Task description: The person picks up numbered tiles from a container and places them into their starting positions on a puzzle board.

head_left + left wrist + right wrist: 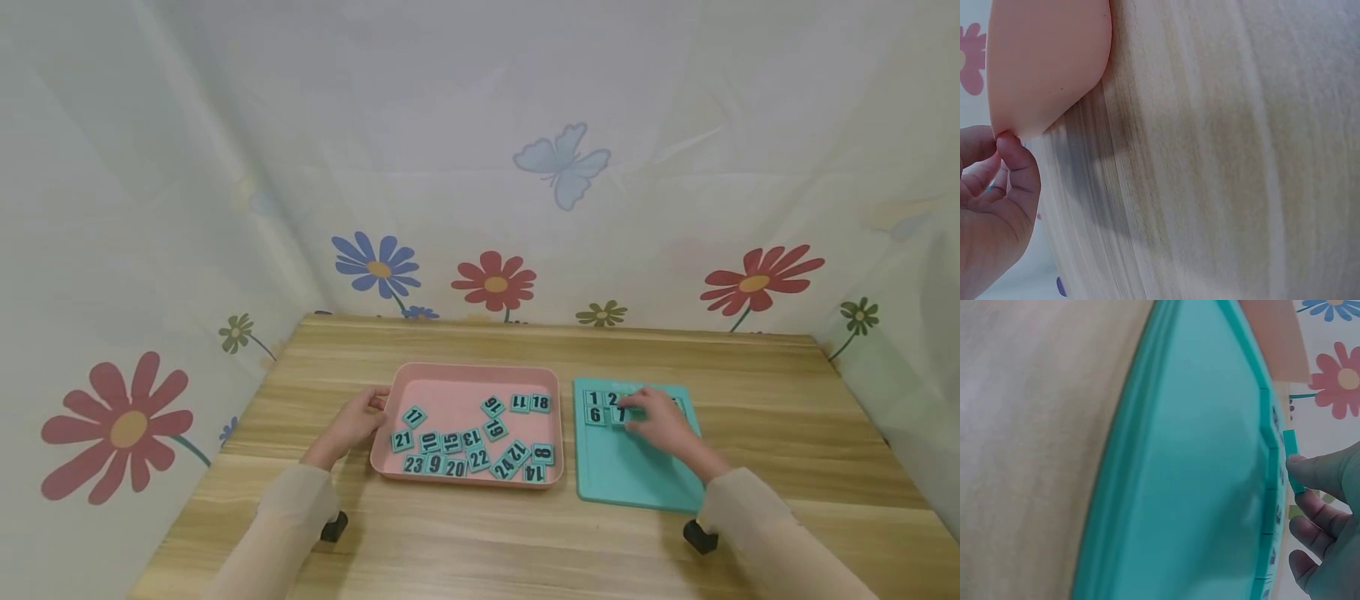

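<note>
At the left edge of a pink tray (450, 400), my left hand (358, 425) pinches the rim; the left wrist view shows thumb and fingertip meeting on the tray's corner (1047, 56). Several teal numbered tiles lie loose in the tray, some turned or overlapping, such as tile 17 (414, 417) and tile 18 (541, 403). Over the upper part of a teal board (622, 475), my right hand (663, 423) pinches a small teal tile (1290, 442) whose number is not visible. On the board, tiles 1 (593, 398), 2 and 6 show; 7 (620, 414) is partly hidden by that hand.
The tray and board sit side by side on a wooden table (450, 533), with a narrow gap between them. Behind the table's far edge hangs a flower-patterned cloth (420, 183). Dark bands or devices (701, 537) show under both wrists.
</note>
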A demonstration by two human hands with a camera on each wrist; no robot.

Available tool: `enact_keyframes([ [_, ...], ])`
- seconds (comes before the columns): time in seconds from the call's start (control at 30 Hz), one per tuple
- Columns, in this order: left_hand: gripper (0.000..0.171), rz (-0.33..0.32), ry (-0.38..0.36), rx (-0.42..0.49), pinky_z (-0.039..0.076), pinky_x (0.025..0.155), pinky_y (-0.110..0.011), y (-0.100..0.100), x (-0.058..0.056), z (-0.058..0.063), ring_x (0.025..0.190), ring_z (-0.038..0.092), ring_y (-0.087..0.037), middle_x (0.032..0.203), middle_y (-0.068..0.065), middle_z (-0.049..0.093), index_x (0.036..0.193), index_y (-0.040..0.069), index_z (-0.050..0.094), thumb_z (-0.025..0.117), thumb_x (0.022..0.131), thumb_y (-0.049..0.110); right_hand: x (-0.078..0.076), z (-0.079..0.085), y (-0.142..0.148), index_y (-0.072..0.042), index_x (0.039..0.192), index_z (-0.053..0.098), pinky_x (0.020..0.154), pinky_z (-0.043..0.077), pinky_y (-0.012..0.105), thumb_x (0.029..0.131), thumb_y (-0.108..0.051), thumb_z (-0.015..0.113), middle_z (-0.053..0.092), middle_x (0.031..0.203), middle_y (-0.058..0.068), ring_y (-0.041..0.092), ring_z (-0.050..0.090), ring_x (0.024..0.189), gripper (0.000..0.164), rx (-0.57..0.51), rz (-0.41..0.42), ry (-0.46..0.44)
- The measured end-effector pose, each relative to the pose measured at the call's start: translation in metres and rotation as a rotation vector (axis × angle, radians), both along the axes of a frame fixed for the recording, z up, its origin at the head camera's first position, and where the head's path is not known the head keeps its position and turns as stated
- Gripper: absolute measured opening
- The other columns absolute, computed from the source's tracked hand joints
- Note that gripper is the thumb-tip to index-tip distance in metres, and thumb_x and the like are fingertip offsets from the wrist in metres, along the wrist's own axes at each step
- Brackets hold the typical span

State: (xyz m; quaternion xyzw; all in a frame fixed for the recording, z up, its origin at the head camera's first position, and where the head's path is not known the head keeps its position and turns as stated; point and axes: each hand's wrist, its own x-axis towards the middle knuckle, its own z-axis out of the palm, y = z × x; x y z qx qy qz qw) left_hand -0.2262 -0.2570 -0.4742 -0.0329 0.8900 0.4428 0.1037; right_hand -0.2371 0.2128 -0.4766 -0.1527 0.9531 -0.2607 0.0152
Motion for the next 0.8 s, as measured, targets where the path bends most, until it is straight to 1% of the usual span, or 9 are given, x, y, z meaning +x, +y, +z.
enact_keyframes([
  [0.17, 0.047, -0.003, 0.004, 0.011, 0.047, 0.064, -0.026, -0.001, -0.002, -0.003, 0.082, 0.053, -0.02, 0.106, -0.02, 0.047, 0.129, 0.002, 0.04, 0.046, 0.083, -0.002, -0.001, -0.008, 0.0, -0.005, 0.108, 0.062, 0.084, 0.039, 0.052, 0.075, -0.008, 0.065, 0.054, 0.108, 0.017, 0.036, 0.047, 0.102, 0.034, 0.027, -0.005, -0.006],
  [0.47, 0.044, -0.01, 0.011, 0.03, 0.047, 0.062, -0.026, -0.001, -0.001, -0.003, 0.081, 0.053, -0.02, 0.105, -0.02, 0.045, 0.127, 0.001, 0.041, 0.045, 0.083, -0.003, -0.003, -0.016, -0.003, -0.007, 0.105, 0.064, 0.08, 0.041, 0.048, 0.074, -0.011, 0.067, 0.055, 0.104, 0.015, 0.033, 0.049, 0.098, 0.032, 0.045, -0.003, 0.028],
  [0.67, 0.044, -0.011, 0.018, 0.021, 0.046, 0.061, -0.026, -0.001, -0.001, -0.003, 0.08, 0.053, -0.02, 0.105, -0.02, 0.046, 0.127, 0.001, 0.041, 0.045, 0.083, -0.003, -0.006, -0.019, -0.005, -0.008, 0.105, 0.064, 0.078, 0.041, 0.047, 0.073, -0.013, 0.067, 0.055, 0.102, 0.014, 0.031, 0.048, 0.096, 0.032, 0.064, -0.014, 0.039],
  [0.8, 0.044, -0.011, 0.023, 0.016, 0.047, 0.062, -0.026, -0.001, -0.001, -0.003, 0.081, 0.053, -0.02, 0.106, -0.021, 0.046, 0.127, 0.001, 0.041, 0.045, 0.083, -0.003, -0.006, -0.018, -0.008, -0.01, 0.104, 0.065, 0.076, 0.042, 0.045, 0.072, -0.017, 0.069, 0.056, 0.099, 0.012, 0.029, 0.049, 0.093, 0.033, 0.084, -0.012, 0.062],
])
